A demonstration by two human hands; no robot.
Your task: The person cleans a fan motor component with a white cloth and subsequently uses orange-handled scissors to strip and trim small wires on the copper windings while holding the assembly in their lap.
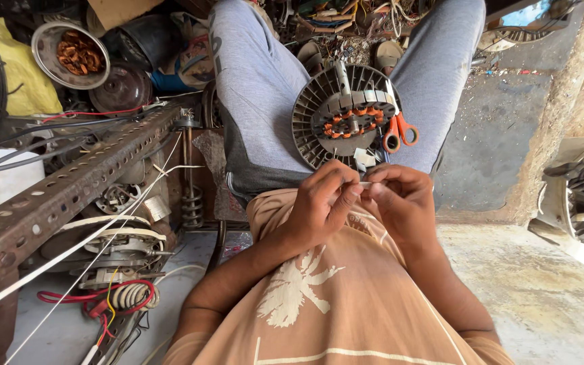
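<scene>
Above the fan motor [347, 120], both hands [363, 199] pinching a thin white strip [365, 184].

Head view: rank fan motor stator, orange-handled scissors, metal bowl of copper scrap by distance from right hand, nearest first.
From the right hand:
1. Fan motor stator, on the lap just above the hand.
2. Orange-handled scissors, at the stator's right edge; close to the stator's rank.
3. Metal bowl of copper scrap, far upper left.

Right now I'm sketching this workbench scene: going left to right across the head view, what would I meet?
Metal bowl → perforated angle bar → left hand → right hand → orange-handled scissors → concrete wall.
</scene>
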